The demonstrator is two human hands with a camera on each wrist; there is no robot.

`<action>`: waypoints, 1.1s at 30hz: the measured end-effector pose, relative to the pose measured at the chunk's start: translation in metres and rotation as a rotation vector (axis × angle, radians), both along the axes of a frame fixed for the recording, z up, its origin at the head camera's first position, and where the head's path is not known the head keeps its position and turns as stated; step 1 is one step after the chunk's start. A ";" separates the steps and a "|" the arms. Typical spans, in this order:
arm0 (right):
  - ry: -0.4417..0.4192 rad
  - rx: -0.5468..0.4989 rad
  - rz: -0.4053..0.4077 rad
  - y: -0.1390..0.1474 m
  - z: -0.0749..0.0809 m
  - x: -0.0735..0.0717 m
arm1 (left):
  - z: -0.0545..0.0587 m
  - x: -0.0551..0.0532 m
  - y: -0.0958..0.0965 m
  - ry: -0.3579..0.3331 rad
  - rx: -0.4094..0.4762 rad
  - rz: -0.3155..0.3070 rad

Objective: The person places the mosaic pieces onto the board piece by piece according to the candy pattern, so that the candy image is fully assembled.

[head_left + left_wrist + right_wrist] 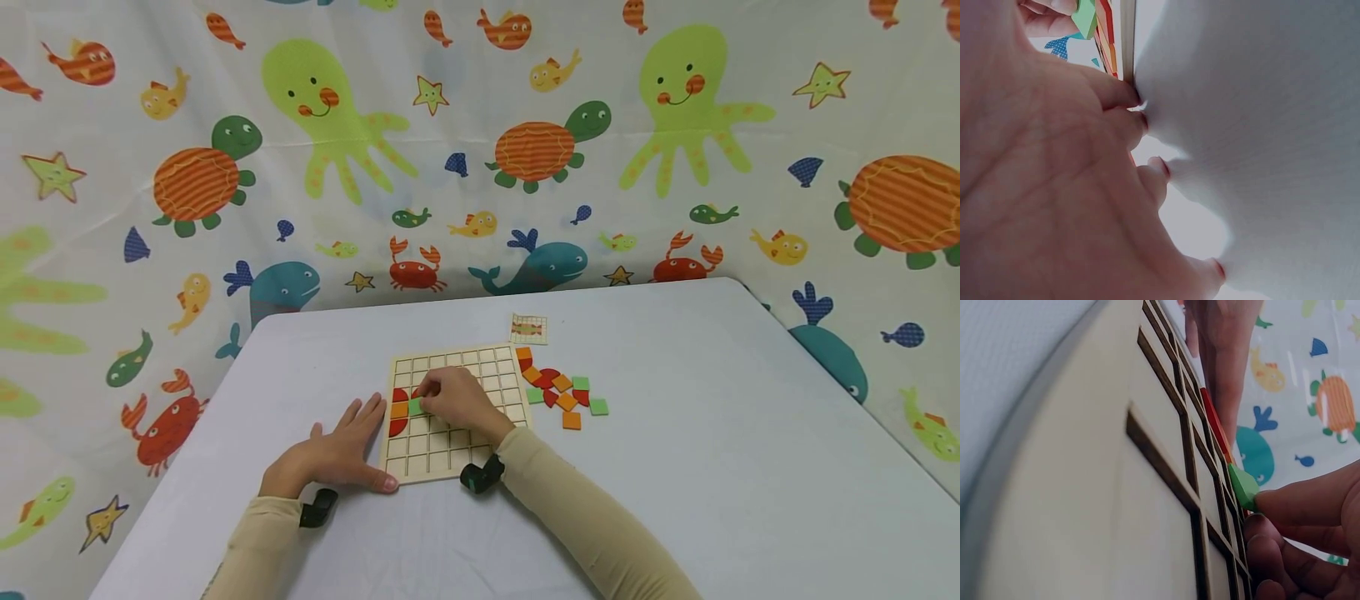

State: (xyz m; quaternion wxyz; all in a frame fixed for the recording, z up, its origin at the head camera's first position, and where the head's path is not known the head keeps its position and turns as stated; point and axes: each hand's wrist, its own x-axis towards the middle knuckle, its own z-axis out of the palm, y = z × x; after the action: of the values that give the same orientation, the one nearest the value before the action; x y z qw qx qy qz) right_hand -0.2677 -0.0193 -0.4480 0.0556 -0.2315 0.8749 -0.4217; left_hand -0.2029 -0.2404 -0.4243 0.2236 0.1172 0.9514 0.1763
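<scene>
My right hand (459, 400) is over the left part of a wooden grid board (450, 462). Between thumb and finger it pinches a green square tile (1244, 486), tilted at the board's surface beside the placed pieces. In the board's left column an orange square tile (399, 410) sits between two red rounded tiles, the lower red tile (397, 427) among them. Another bit of red shows by the right fingertips, mostly hidden. My left hand (337, 450) rests spread on the table along the board's left edge, its thumb at the near left corner.
Loose orange, red and green tiles (572, 421) lie scattered to the right of the board. Behind the board is a small pattern card (529, 328). The white table (720, 433) meets a printed sea-animal curtain (465, 100) at the back.
</scene>
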 end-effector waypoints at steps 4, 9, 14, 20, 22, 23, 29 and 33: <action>0.019 0.024 -0.005 0.000 0.001 0.001 | 0.000 0.000 0.000 -0.005 0.003 0.000; 0.014 0.020 0.016 0.003 0.004 0.001 | 0.001 0.000 0.000 -0.005 0.007 -0.001; -0.029 -0.017 0.065 0.011 0.007 0.000 | 0.001 0.000 0.000 -0.009 0.007 -0.002; -0.095 -0.059 0.087 0.028 0.018 -0.004 | 0.000 0.000 -0.002 -0.018 -0.001 0.008; -0.096 -0.075 0.077 0.038 0.022 -0.007 | 0.000 0.000 -0.001 -0.017 -0.002 0.011; -0.098 -0.091 0.071 0.044 0.024 -0.009 | 0.000 0.000 -0.001 -0.015 -0.004 0.012; -0.038 -0.172 0.029 0.082 0.034 -0.020 | 0.000 0.001 -0.001 -0.012 -0.001 0.016; -0.005 -0.153 -0.040 0.107 0.040 -0.024 | 0.000 0.001 -0.001 -0.011 0.004 0.015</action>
State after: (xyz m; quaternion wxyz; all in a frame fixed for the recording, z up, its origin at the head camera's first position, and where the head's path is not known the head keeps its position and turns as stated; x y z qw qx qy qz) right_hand -0.2916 0.0879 -0.4084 0.0316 -0.2164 0.8444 -0.4890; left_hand -0.2017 -0.2412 -0.4246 0.2270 0.1096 0.9507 0.1807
